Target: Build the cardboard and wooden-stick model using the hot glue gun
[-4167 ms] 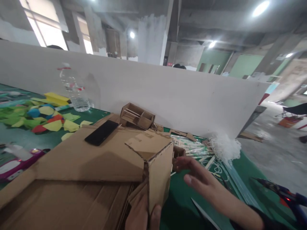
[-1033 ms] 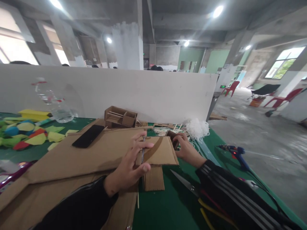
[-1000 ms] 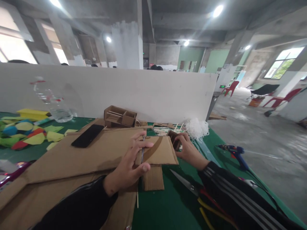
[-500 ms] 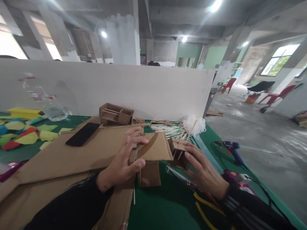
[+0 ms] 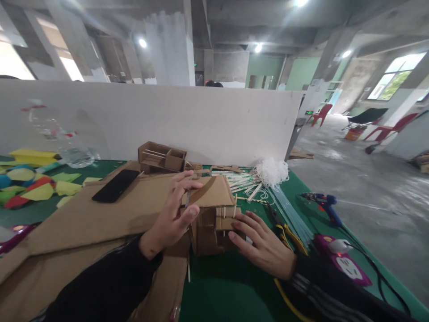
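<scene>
On the left, my left hand (image 5: 174, 211) curls over the edge of a cardboard box (image 5: 214, 190) with an overhanging flat top, thumb on the near side and fingers on top. A thin strip shows between that thumb and index finger; its kind is unclear. My right hand (image 5: 263, 243) grips a small cardboard box (image 5: 223, 222) with thin wooden sticks through it, fingers on its right side. This small box sits under the right edge of the flat top, against the larger box's open lower part. Whether the two touch is hard to see.
Large cardboard sheets (image 5: 110, 228) lie on the left, bearing a phone (image 5: 115, 185). Another cardboard box (image 5: 162, 156) stands behind. Pliers (image 5: 279, 226), clear glue sticks (image 5: 290, 214), a blue glue gun (image 5: 323, 205) and a power strip (image 5: 345, 261) are at right. A white partition (image 5: 214, 125) closes the back.
My right hand has brought the small stick-fitted box left and nearer, from beside the flat top to below its right edge. My left hand stays nearly in place. The pliers are now uncovered.
</scene>
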`<state>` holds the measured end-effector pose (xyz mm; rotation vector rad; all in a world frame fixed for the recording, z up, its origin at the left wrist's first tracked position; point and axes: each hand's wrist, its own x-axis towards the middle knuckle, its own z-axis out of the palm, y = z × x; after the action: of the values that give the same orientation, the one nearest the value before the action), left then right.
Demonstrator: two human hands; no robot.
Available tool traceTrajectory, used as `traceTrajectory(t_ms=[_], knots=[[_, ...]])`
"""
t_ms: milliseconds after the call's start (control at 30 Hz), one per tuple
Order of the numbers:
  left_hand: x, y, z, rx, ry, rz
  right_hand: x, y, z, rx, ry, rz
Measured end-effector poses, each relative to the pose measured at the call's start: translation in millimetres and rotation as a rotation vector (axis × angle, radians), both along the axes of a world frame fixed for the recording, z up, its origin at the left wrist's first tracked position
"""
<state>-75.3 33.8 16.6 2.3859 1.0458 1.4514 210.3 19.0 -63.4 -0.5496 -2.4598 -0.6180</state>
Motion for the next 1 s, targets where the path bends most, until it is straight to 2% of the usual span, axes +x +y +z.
traceTrajectory(t_ms=[100, 200, 267, 333, 433, 533, 600, 633, 733, 800, 867, 1000], knots=[[0, -1, -1.4, -0.009, -0.001, -0.043, 0, 0, -5.5, -0.019, -0.021, 0.030], [1, 0, -1.9, -0.007, -0.006, -0.074, -1, -3, -3.5, -0.086, -0.008, 0.068], [2, 0, -2.1, -0.010, -0.013, -0.082, -1, -7, 0.6, -0.189, 0.011, 0.111], [2, 0, -2.6, -0.016, -0.020, -0.088, -2, -11, 3.8, -0.368, 0.097, 0.131], [3, 0, -3.6, -0.023, -0.033, -0.103, -9, -10, 3.3, -0.652, 0.474, 0.064], [3, 0, -4.3, -0.026, -0.042, -0.108, -22, 6, 2.0, -0.797, 0.953, -0.045], [3, 0, -4.2, -0.031, -0.044, -0.110, -31, 20, 4.8, -0.945, 1.134, -0.106], [3, 0, -4.1, -0.031, -0.046, -0.113, -35, 26, 7.3, -1.048, 1.156, -0.117], [3, 0, -4.1, -0.028, -0.052, -0.121, -41, 37, 15.2, -1.325, 0.992, -0.063], [3, 0, -5.0, -0.027, -0.055, -0.127, -41, 38, 18.2, -1.436, 0.840, -0.014], [2, 0, -6.6, -0.028, -0.059, -0.132, -38, 35, 19.2, -1.476, 0.748, 0.027], [2, 1, -9.2, -0.035, -0.068, -0.130, -32, 30, 19.5, -1.453, 0.639, 0.123]])
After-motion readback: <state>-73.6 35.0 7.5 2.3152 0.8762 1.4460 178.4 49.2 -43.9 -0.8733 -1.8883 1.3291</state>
